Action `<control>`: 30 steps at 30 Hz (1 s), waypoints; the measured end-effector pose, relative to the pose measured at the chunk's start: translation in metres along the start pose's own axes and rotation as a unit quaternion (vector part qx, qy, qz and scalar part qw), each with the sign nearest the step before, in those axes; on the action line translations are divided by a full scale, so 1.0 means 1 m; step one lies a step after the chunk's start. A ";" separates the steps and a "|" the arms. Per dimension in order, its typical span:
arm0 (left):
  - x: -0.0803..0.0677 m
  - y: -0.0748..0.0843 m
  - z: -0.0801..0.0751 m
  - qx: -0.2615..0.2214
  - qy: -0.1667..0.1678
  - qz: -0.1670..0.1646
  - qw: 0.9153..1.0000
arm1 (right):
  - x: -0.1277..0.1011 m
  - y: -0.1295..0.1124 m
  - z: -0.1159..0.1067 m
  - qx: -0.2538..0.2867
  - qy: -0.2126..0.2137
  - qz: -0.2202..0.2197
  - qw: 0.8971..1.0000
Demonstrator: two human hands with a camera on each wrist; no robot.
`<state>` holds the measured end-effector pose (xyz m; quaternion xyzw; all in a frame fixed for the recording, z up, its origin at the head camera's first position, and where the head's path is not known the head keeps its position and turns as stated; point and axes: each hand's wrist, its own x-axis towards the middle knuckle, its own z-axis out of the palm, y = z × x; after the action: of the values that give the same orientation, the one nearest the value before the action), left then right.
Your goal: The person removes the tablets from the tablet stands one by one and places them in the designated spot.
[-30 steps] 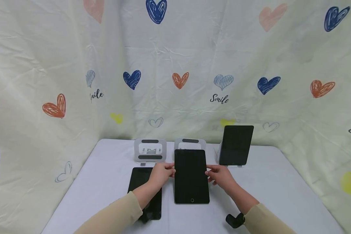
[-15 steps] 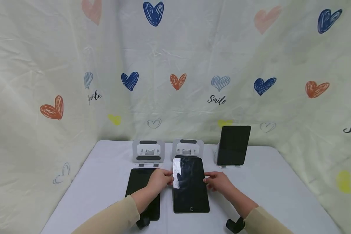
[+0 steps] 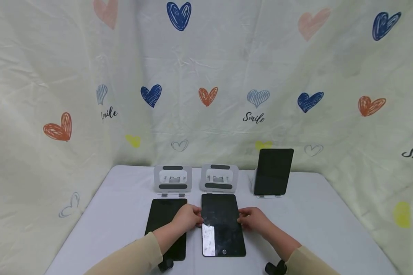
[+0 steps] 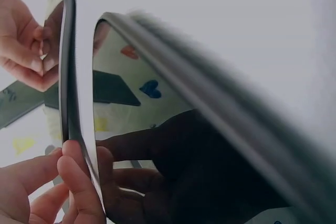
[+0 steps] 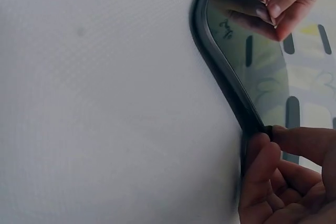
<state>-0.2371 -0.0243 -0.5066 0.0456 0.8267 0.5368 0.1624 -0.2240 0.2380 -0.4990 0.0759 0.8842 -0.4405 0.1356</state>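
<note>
Both hands pinch the long side edges of a black tablet [image 3: 223, 223] with a round home button, in front of the middle stand. The left hand [image 3: 187, 217] has fingers and thumb at its left edge. The right hand [image 3: 254, 220] grips the opposite edge, with thumb and fingers curled about it in the right wrist view. The tablet is low over the white cloth; whether it touches the cloth I cannot tell. A second black tablet [image 3: 164, 214] lies beneath the left forearm, partly hidden. In the left wrist view, this tablet's glossy screen [image 4: 157, 135] reflects the left hand.
Two grey-white tablet stands, the left stand [image 3: 173, 186] and the middle stand [image 3: 219, 186], are at the back of the white table [image 3: 316, 229]. At right, another tablet [image 3: 274, 172] leans upright on its stand. A heart-printed curtain [image 3: 206, 57] hangs behind.
Both hands have brought the middle tablet down and toward the person, away from the middle stand, whose front is now uncovered. The other tablets stay put; the head view shifts slightly.
</note>
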 end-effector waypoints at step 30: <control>-0.006 0.003 0.002 0.022 -0.018 -0.023 0.999 | -0.006 -0.004 0.005 -0.080 0.002 -0.019 0.997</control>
<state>-0.2308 -0.0227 -0.5032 0.0399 0.8360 0.5138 0.1883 -0.2189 0.2316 -0.4971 0.0489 0.9182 -0.3704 0.1314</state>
